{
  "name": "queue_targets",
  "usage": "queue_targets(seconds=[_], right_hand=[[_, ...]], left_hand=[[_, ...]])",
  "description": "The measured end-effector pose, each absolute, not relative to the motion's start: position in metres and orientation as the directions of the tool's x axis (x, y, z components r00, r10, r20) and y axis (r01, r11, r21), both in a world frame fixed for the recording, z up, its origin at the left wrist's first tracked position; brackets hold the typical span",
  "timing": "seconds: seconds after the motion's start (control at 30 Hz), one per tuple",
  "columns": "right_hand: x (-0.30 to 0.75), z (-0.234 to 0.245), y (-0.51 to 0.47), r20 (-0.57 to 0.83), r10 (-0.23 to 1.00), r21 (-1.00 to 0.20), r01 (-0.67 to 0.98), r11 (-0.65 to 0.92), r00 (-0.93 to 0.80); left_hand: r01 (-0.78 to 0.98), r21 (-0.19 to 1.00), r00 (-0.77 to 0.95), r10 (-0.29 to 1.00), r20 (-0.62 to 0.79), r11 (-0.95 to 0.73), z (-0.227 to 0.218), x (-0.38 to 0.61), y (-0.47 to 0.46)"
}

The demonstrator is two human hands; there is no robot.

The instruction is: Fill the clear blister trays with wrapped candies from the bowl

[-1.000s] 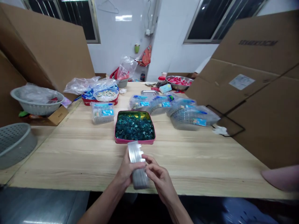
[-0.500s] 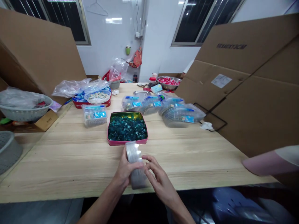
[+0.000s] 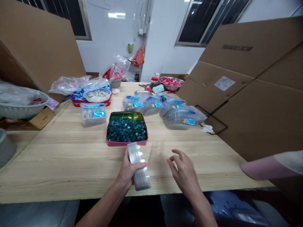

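Got one clear plastic stack (image 3: 139, 167) clamped round its middle in my left grip (image 3: 130, 168), tilted slightly, top end just short of the tin. My right grip (image 3: 184, 170) is open, fingers spread, hovering over the counter (image 3: 59, 157) and nearest to one thin clear plastic piece (image 3: 157, 154), which is hard to make out.

Straight ahead there's one pink-rimmed tin (image 3: 127, 142) full of teal glass gems (image 3: 127, 129). Behind it are four clear bags (image 3: 172, 108) of stacked items with blue labels, and to its left one clear box (image 3: 93, 115). Further back I count one red tray (image 3: 91, 103) with a white bowl (image 3: 97, 95) on it, plus one steel bowl (image 3: 170, 83) of red pieces. Two perforated baskets (image 3: 19, 107) sit off left — big cardboard sheets (image 3: 260, 94) stand on both sides, and one co-worker's pink sleeve (image 3: 262, 167) pokes in at right.
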State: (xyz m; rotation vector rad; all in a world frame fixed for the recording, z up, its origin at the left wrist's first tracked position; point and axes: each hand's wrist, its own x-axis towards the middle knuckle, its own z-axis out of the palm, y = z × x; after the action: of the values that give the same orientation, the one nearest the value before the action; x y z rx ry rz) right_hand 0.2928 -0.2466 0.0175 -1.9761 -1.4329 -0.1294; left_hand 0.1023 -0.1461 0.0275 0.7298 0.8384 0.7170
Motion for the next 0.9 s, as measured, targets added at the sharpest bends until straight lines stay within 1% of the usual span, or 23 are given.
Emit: queue_targets(seconds=[0.07, 0.17, 0.23, 0.3, 0.37, 0.4, 0.5, 0.53, 0.57, 0.63, 0.7, 0.77, 0.8, 0.83, 0.9], right_hand=[[0.273, 0.019, -0.241, 0.384, 0.845, -0.568, 0.817, -0.103, 0.373], [0.242, 0.015, -0.232, 0.260, 0.894, -0.744, 0.666, -0.054, 0.364], [0.233, 0.008, -0.228, 0.237, 0.891, -0.801, 0.597, -0.045, 0.387], [0.236, -0.002, -0.225, 0.264, 0.852, -0.811, 0.582, -0.057, 0.452], [0.246, -0.012, -0.225, 0.297, 0.802, -0.785, 0.611, -0.103, 0.518], [0.252, -0.017, -0.227, 0.307, 0.793, -0.759, 0.638, -0.129, 0.526], [0.263, -0.029, -0.233, 0.299, 0.817, -0.663, 0.723, -0.195, 0.494], [0.265, -0.032, -0.235, 0.298, 0.805, -0.640, 0.733, -0.231, 0.514], [0.266, -0.035, -0.237, 0.300, 0.770, -0.627, 0.725, -0.285, 0.563], [0.268, -0.039, -0.236, 0.286, 0.653, -0.632, 0.650, -0.422, 0.701], [0.271, -0.042, -0.230, 0.223, 0.577, -0.640, 0.564, -0.521, 0.786], [0.275, -0.044, -0.219, 0.143, 0.573, -0.671, 0.505, -0.544, 0.807], [0.276, -0.045, -0.213, 0.115, 0.574, -0.710, 0.471, -0.524, 0.811], [0.277, -0.047, -0.208, 0.101, 0.567, -0.768, 0.426, -0.477, 0.817], [0.279, -0.047, -0.200, 0.097, 0.537, -0.900, 0.305, -0.312, 0.838]], left_hand=[[-0.272, 0.791, 0.473, 0.792, -0.387, 0.549, 0.029, 0.105, -0.148], [-0.277, 0.775, 0.501, 0.774, -0.388, 0.568, 0.031, 0.108, -0.150], [-0.273, 0.750, 0.534, 0.743, -0.403, 0.603, 0.030, 0.109, -0.151], [-0.259, 0.723, 0.544, 0.716, -0.438, 0.640, 0.028, 0.110, -0.152], [-0.247, 0.705, 0.529, 0.702, -0.476, 0.665, 0.025, 0.109, -0.152], [-0.247, 0.699, 0.516, 0.701, -0.491, 0.671, 0.024, 0.108, -0.152], [-0.267, 0.680, 0.467, 0.709, -0.528, 0.682, 0.022, 0.105, -0.151], [-0.271, 0.675, 0.451, 0.710, -0.541, 0.687, 0.022, 0.104, -0.150], [-0.271, 0.669, 0.442, 0.707, -0.552, 0.692, 0.022, 0.102, -0.150], [-0.264, 0.660, 0.447, 0.696, -0.562, 0.703, 0.021, 0.101, -0.150], [-0.256, 0.662, 0.459, 0.691, -0.558, 0.704, 0.020, 0.101, -0.150], [-0.246, 0.666, 0.467, 0.688, -0.555, 0.704, 0.020, 0.103, -0.150], [-0.240, 0.667, 0.471, 0.686, -0.555, 0.705, 0.019, 0.105, -0.149], [-0.233, 0.667, 0.478, 0.681, -0.555, 0.708, 0.019, 0.106, -0.148], [-0.221, 0.666, 0.498, 0.669, -0.551, 0.713, 0.019, 0.108, -0.147]])
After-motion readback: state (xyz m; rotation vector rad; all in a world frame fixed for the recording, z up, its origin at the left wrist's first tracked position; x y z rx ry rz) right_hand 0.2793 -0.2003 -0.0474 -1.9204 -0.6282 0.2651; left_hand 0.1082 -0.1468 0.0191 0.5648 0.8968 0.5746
